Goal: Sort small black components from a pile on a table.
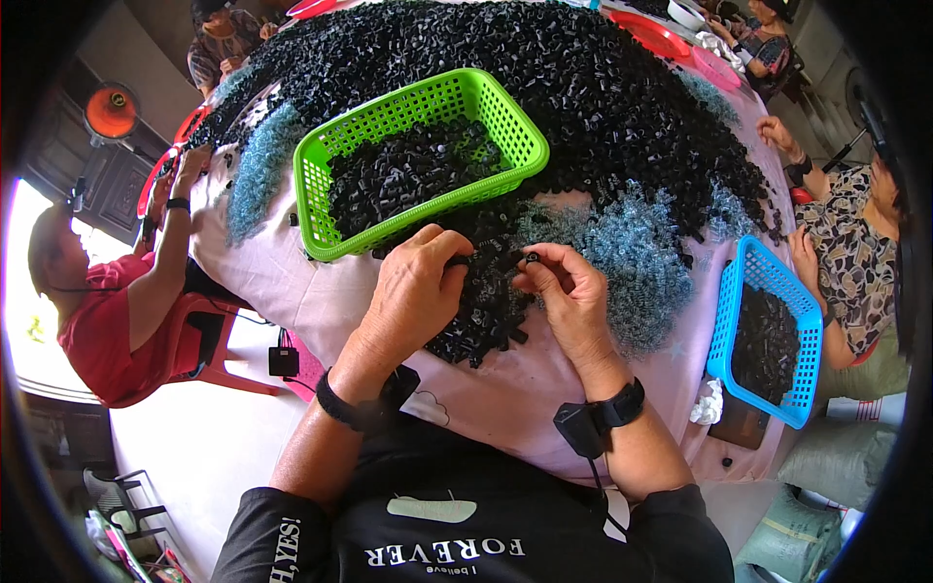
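Over the near edge of the heap, my left hand point(420, 282) is closed in a pinch. What lies between its fingertips blends with the dark parts behind and cannot be made out. A short way to the right, my right hand point(571, 296) pinches a small black plastic part point(531, 257) with a round end. Beneath and between both hands lies a small pile of black plastic parts point(481, 325). Beside my right hand spreads a heap of thin bluish coil springs point(637, 277). Just beyond my left hand stands a green basket point(316, 219) holding more black parts.
A big mound of black parts point(622, 107) covers the far table. More springs point(260, 165) lie left. A blue basket point(721, 335) of black parts stands right, near crumpled white paper point(708, 402). People sit left point(117, 301), right point(860, 243) and at the far side. Pink cloth point(330, 291) covers the table.
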### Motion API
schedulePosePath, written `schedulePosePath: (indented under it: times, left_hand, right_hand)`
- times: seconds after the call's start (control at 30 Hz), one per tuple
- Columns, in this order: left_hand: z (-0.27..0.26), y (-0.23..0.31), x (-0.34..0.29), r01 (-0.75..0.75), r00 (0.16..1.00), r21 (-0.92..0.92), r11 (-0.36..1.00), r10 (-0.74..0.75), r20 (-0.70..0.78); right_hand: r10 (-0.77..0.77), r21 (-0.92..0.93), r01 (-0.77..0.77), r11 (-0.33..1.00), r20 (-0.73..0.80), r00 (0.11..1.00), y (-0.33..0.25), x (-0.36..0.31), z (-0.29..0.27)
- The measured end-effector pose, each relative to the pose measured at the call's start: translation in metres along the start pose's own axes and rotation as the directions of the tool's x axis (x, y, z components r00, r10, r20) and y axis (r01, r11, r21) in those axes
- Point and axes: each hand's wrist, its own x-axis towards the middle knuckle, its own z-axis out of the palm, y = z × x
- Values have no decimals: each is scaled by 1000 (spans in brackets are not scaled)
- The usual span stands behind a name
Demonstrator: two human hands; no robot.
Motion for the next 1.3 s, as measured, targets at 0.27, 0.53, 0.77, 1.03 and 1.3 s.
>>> schedulePosePath:
  times: [0.27, 0.53, 0.77, 1.03, 1.3]
  left_hand:
    - [4, 1, -2, 8, 1000, 93, 996, -5, -27]
    - [16, 5, 8, -52, 998, 156, 986, 45, 51]
    - [20, -1, 9, -34, 999, 128, 991, 29, 39]
    - [14, 5, 7, 133, 991, -238, 962, -124, 53]
    - [1, 9, 8, 127, 991, -198, 972, -117, 59]
  right_hand:
    - [-7, 12, 8, 1000, -30, 1000, 1, 1, -1]
    - [11, -27, -12, 1000, -33, 999, -2, 1, 0]
    - [-1, -4, 1, 1000, -32, 999, 2, 0, -1]
    - [61, 31, -62, 998, 28, 998, 2, -1, 0]
    - [47, 25, -48, 999, 47, 998, 3, -1, 0]
